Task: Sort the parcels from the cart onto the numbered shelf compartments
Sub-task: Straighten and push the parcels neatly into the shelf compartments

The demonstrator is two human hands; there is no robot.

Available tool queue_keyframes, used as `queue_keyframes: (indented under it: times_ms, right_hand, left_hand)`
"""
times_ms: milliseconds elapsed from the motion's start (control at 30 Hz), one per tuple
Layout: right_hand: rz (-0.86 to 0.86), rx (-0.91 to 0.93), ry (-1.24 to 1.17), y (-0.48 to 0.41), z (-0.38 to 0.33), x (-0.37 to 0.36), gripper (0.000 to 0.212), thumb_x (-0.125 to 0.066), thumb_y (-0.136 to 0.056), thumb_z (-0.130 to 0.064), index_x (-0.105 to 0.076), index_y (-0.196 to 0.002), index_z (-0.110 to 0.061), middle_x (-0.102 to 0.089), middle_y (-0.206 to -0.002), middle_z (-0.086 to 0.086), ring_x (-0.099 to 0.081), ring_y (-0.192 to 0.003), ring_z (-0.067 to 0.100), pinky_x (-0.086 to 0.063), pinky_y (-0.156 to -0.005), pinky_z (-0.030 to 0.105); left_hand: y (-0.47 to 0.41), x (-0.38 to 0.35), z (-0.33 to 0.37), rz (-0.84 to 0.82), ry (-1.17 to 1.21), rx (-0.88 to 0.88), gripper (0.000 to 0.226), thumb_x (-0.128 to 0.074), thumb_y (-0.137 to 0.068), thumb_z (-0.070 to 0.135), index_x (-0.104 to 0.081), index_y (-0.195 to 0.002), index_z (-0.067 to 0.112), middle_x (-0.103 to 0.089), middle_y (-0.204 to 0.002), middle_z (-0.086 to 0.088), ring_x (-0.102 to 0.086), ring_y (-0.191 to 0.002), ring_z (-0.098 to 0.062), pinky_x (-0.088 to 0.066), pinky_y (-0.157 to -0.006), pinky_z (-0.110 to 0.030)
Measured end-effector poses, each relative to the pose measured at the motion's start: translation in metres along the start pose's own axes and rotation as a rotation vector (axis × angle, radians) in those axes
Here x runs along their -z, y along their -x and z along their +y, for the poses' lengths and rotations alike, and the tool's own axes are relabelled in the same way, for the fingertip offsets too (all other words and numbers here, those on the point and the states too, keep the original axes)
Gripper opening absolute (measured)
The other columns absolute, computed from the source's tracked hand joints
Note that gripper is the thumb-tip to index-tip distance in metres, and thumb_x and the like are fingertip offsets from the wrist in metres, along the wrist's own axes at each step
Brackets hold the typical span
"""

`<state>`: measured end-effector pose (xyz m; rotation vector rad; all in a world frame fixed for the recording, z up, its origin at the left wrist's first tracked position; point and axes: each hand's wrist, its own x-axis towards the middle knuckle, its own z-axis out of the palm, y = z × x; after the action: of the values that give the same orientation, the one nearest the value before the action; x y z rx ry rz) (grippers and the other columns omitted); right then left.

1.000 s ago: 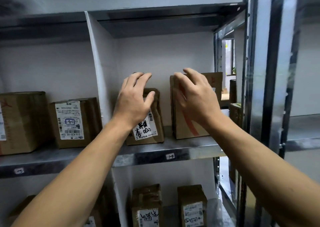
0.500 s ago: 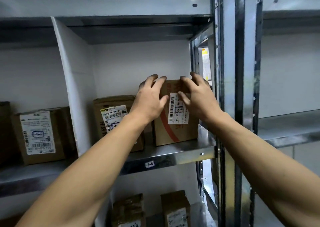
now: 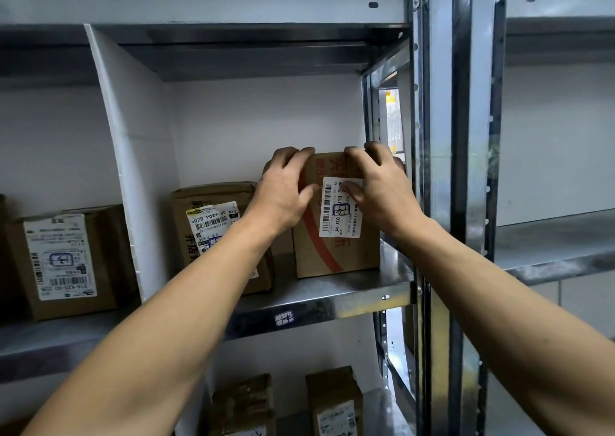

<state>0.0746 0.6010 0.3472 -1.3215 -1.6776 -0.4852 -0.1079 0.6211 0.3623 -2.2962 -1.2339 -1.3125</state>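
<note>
Head view: the brown cardboard parcel [image 3: 336, 259], marked with a red stripe and a white barcode label, is seen standing upright on the grey steel shelf board [image 3: 332, 289], in the compartment right of the white divider panel [image 3: 133, 169] and at the end farthest from that panel. It is gripped at its top corners by both hands. The left hand [image 3: 283, 192] is curled over the corner nearer the divider, with its fingers [image 3: 289, 156] hooked over the top edge and the thumb laid on the front face. The right hand [image 3: 382, 192] is curled over the corner farther from the divider, with its thumb pressed on the label. The carton is judged stiff and fairly light, since it is managed at arm's reach from its top edge alone. The bare card should be grippy and the glossy label less so, so hold is best taken on the top edge and side walls. Between the parcel and the divider a creased brown cardboard box [image 3: 213, 202] with a white label is stood. Left of the divider another labelled brown box [image 3: 60, 262] is set. On the shelf's front lip, right of the divider, a small handwritten tag [image 3: 284, 318] is stuck.
</note>
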Motion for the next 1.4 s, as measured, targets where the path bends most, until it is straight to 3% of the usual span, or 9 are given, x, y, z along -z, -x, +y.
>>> queue_keyframes:
  times_ms: [267,400,533,700,967,1267,1400]
  right_hand:
    - [0.056,-0.002,-0.009,0.010,-0.009,-0.001,0.055,-0.068,-0.093,-0.030,-0.047,-0.142,-0.018,-0.035,-0.152,0.019,-0.036,-0.137,0.041,-0.042,-0.108,0.056]
    - [0.094,0.020,0.072,0.022,-0.022,0.004,0.051,-0.064,-0.094,-0.034,-0.050,-0.140,-0.015,-0.037,-0.151,0.022,-0.032,-0.142,0.042,-0.039,-0.109,0.060]
    - [0.145,0.042,0.062,0.041,-0.043,0.010,0.047,-0.062,-0.095,-0.033,-0.054,-0.137,-0.012,-0.045,-0.146,0.022,-0.038,-0.138,0.040,-0.039,-0.110,0.056]
    - [0.157,0.071,0.001,0.087,-0.094,0.007,0.045,-0.061,-0.095,-0.031,-0.056,-0.135,-0.011,-0.052,-0.140,0.020,-0.049,-0.129,0.037,-0.046,-0.101,0.049]
    - [-0.050,0.105,-0.052,0.180,-0.192,-0.035,0.050,-0.050,-0.094,-0.039,-0.054,-0.137,-0.014,-0.053,-0.138,0.017,-0.051,-0.125,0.035,-0.049,-0.097,0.048]
    - [-0.331,0.214,-0.156,0.282,-0.338,-0.101,0.047,-0.054,-0.094,-0.038,-0.055,-0.134,-0.014,-0.054,-0.137,0.017,-0.052,-0.122,0.037,-0.049,-0.093,0.048]
    - [-0.476,0.328,-0.246,0.330,-0.407,-0.126,0.046,-0.051,-0.093,-0.040,-0.055,-0.131,-0.015,-0.055,-0.131,0.016,-0.054,-0.117,0.038,-0.052,-0.089,0.048]
  left_hand:
    - [0.005,0.013,-0.001,0.050,-0.045,-0.040,0.060,-0.064,-0.091,0.029,-0.040,-0.146,0.021,-0.040,-0.144,-0.006,-0.036,-0.135,-0.024,-0.032,-0.113,-0.036]
    - [0.023,0.036,-0.004,0.089,-0.074,-0.163,0.056,-0.063,-0.092,0.027,-0.045,-0.143,0.016,-0.045,-0.142,-0.008,-0.039,-0.133,-0.025,-0.031,-0.111,-0.034]
    - [0.054,0.063,-0.009,0.156,-0.065,-0.239,0.050,-0.062,-0.090,0.027,-0.052,-0.136,0.012,-0.052,-0.133,-0.010,-0.048,-0.124,-0.025,-0.037,-0.106,-0.031]
    - [0.117,0.096,-0.024,0.178,-0.107,-0.233,0.047,-0.060,-0.088,0.030,-0.056,-0.132,0.013,-0.055,-0.128,-0.008,-0.051,-0.118,-0.026,-0.041,-0.104,-0.037]
    - [0.251,0.160,-0.084,0.053,-0.305,-0.061,0.050,-0.059,-0.088,0.033,-0.055,-0.134,0.014,-0.054,-0.131,-0.009,-0.049,-0.121,-0.028,-0.041,-0.103,-0.044]
    - [0.431,0.258,-0.151,-0.108,-0.515,0.259,0.050,-0.065,-0.087,0.030,-0.054,-0.134,0.015,-0.053,-0.132,-0.009,-0.047,-0.124,-0.030,-0.038,-0.103,-0.044]
    - [0.508,0.302,-0.174,-0.179,-0.599,0.428,0.049,-0.056,-0.089,0.038,-0.054,-0.134,0.017,-0.054,-0.132,-0.007,-0.047,-0.124,-0.030,-0.039,-0.103,-0.046]
